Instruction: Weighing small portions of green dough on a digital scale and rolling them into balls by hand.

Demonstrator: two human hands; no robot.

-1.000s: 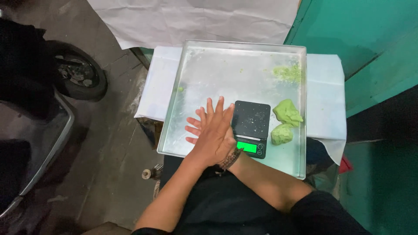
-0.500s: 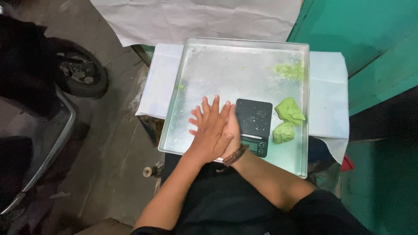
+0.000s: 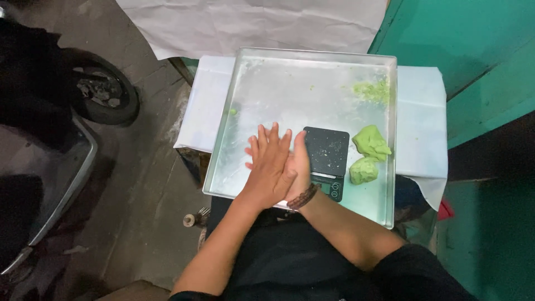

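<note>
small dark scale display – near tray's front edge, dim

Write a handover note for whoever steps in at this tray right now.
Left hand lies flat on top of right hand, palms pressed together over the metal tray; whatever is between them is hidden. Black digital scale sits just right of the hands, platform bare. Two green dough lumps lie right of the scale. Green crumbs sit at the far right corner, one small bit at far left. Done: none weighed. Left: both lumps.

hands slightly nearer tray's front
</note>
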